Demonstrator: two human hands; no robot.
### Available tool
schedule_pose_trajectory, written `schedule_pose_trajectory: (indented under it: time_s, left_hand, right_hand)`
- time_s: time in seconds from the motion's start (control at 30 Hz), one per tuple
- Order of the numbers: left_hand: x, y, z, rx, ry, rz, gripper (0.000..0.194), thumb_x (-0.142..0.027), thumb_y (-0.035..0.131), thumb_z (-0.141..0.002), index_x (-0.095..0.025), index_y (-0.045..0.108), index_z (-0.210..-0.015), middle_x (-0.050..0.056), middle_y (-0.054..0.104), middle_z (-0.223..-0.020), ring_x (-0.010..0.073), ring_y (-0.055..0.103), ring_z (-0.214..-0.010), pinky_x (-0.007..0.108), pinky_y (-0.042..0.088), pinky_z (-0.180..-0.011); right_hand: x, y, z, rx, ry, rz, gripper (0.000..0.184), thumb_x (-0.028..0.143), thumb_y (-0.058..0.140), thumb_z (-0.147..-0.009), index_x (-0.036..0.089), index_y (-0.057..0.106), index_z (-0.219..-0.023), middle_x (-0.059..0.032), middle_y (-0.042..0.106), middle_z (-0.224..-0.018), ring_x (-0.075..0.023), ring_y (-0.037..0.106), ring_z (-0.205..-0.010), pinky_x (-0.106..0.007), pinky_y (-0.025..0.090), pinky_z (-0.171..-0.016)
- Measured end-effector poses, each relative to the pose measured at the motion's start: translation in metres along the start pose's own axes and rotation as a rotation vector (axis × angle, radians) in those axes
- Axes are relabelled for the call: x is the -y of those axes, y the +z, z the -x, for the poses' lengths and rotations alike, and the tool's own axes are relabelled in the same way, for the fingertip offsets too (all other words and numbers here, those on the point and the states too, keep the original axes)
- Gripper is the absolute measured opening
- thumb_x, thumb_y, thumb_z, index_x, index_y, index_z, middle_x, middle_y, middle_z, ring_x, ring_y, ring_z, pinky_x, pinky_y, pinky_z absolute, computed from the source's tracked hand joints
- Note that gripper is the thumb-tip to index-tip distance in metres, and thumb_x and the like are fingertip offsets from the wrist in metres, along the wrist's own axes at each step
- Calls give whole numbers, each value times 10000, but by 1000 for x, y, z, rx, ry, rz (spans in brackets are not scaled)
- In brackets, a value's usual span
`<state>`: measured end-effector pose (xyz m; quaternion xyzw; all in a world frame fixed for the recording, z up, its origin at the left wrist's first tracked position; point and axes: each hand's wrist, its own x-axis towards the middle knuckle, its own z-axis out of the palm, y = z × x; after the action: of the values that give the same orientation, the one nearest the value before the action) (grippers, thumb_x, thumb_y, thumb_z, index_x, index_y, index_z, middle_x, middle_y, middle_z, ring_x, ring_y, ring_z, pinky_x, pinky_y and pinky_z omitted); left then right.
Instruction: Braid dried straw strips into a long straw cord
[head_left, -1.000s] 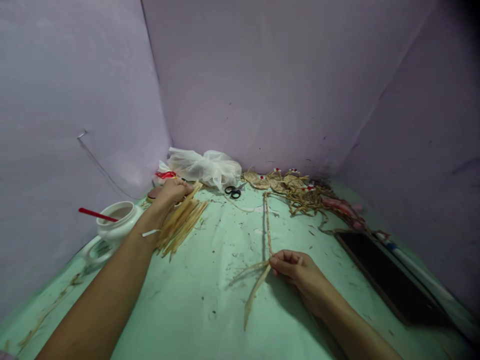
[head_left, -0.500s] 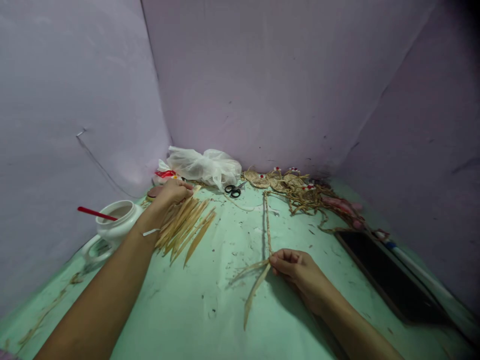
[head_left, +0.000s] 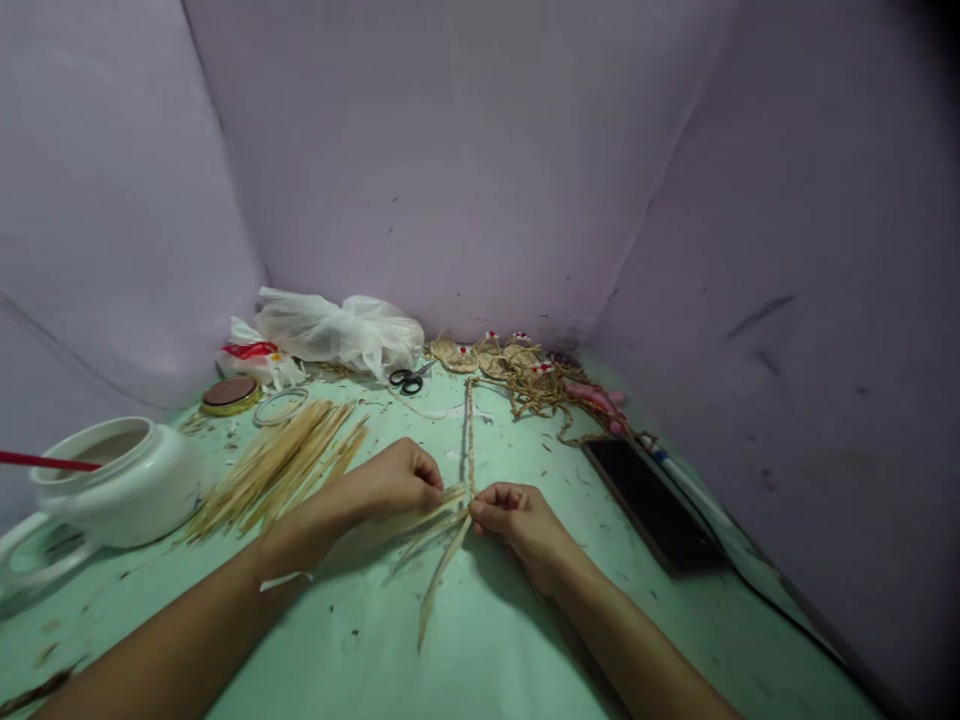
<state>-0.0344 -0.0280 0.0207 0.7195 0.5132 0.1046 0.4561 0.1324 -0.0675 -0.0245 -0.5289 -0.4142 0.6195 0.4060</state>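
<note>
A thin twisted straw cord runs down the middle of the green surface toward me. My right hand pinches its near end, where loose flat strips splay out toward me. Just left of it, my left hand is closed on a pale dry straw strip, whose tip reaches the cord's end by my right fingertips. Part of that strip trails, blurred, beneath my left wrist. A bundle of similar dry strips lies to the left, beyond my left forearm.
At left stands a white pot with a red stick in it, near a round tin. Farther back are a plastic bag, scissors and woven straw pieces with beads. A dark phone-like slab lies right.
My left hand has moved from the far end of the strip bundle to beside my right hand, bringing a strip along. My right hand keeps its pinch. The view has turned rightward.
</note>
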Motion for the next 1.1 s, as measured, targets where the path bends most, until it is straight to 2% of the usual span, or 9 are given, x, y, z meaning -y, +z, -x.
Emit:
schedule_pose_trajectory:
  time_s: [0.1, 0.23, 0.33, 0.43, 0.57, 0.7, 0.8, 0.97, 1.1]
  left_hand:
    - [2, -3, 1, 42, -65, 172, 114, -217, 525, -519, -125, 570, -568, -48, 425, -451, 53, 307, -426, 188, 206, -418]
    - [1, -6, 5, 187, -82, 417, 165, -250, 572, -519, -132, 548, -631, -63, 401, -460, 31, 246, -379, 190, 128, -388]
    - [2, 0, 3, 209, -89, 323, 133, -242, 572, -525, -122, 537, -569, -58, 387, -430, 35, 266, -378, 191, 145, -387]
    - [5, 7, -1, 143, -73, 218, 112, -226, 559, -532, -118, 544, -556, -55, 393, -429, 41, 293, -399, 185, 197, -399]
    - [9, 12, -5, 122, -49, 207, 161, -201, 551, -521, -130, 572, -664, -60, 426, -447, 53, 349, -395, 181, 249, -398]
    - [11, 15, -6, 118, -72, 224, 117, -181, 536, -518, -134, 553, -624, -52, 447, -435, 64, 401, -372, 179, 279, -386]
    - [12, 18, -7, 130, -92, 258, 118, -204, 546, -538, -126, 580, -619, -43, 453, -426, 65, 408, -366, 176, 266, -374]
    - [11, 21, -7, 151, -146, 286, 232, -324, 577, -572, -115, 638, -652, -40, 420, -363, 59, 338, -325, 186, 195, -345]
    - [3, 24, -5, 96, -170, 234, 227, -320, 566, -565, -107, 626, -611, -42, 396, -348, 65, 327, -325, 199, 191, -351]
  right_hand:
    - [0, 0, -1, 1, -17, 2, 185, 277, 655, -522, 123, 553, -537, 4, 543, -467, -55, 400, -426, -195, 256, -449]
    - [-1, 0, -1, 12, -49, 2, 169, 256, 645, -542, 121, 546, -523, 4, 549, -476, -52, 402, -438, -194, 268, -467]
    - [1, 0, 0, 22, -45, -17, 159, 240, 647, -538, 123, 540, -522, 9, 545, -474, -57, 421, -452, -194, 287, -487]
    - [4, 1, 2, 8, -11, -12, 154, 239, 636, -547, 127, 536, -516, 20, 525, -444, -51, 395, -426, -195, 281, -476]
    - [4, 1, 2, 4, -13, 0, 138, 225, 622, -552, 121, 540, -512, 19, 528, -448, -41, 370, -411, -195, 265, -466]
    - [2, 1, 0, 14, -32, -7, 142, 232, 628, -547, 114, 551, -527, 9, 546, -472, -46, 395, -433, -194, 270, -474]
    - [1, 1, 0, 18, -30, -17, 158, 247, 637, -536, 119, 546, -522, 11, 544, -467, -50, 400, -429, -197, 283, -478]
    - [2, 2, 0, 14, -46, -21, 156, 243, 644, -508, 129, 538, -505, 15, 540, -454, -60, 429, -441, -203, 321, -497]
    - [-1, 2, -2, 3, -61, 3, 136, 228, 638, -507, 130, 543, -518, 13, 547, -459, -63, 434, -446, -198, 315, -485]
